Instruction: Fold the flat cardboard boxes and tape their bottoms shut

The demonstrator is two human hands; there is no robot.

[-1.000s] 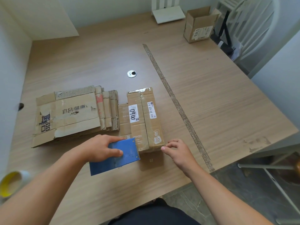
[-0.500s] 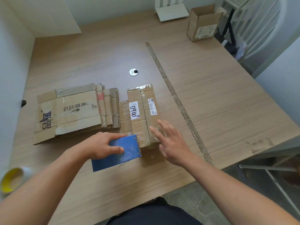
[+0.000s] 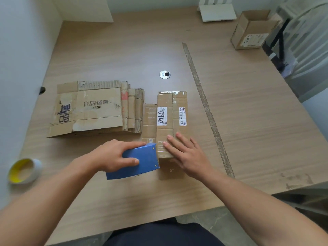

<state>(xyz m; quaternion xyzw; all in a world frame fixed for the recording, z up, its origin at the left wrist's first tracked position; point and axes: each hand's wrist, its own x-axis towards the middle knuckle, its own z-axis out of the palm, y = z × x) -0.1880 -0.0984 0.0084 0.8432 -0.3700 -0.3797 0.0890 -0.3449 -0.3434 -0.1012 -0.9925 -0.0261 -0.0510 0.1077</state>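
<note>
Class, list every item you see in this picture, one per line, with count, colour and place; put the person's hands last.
table: one, light wood, beneath everything
flat cardboard boxes: a stack, count unclear, brown, left of centre
labelled box: one, brown with white labels, right of the stack
tape cutter: one, blue, at that box's near end
tape roll: one, white with yellow core, near left
open box: one, brown, far right corner
grommet: one, silver, table centre
left hand: one, grips the tape cutter
right hand: one, flat on the labelled box
</note>
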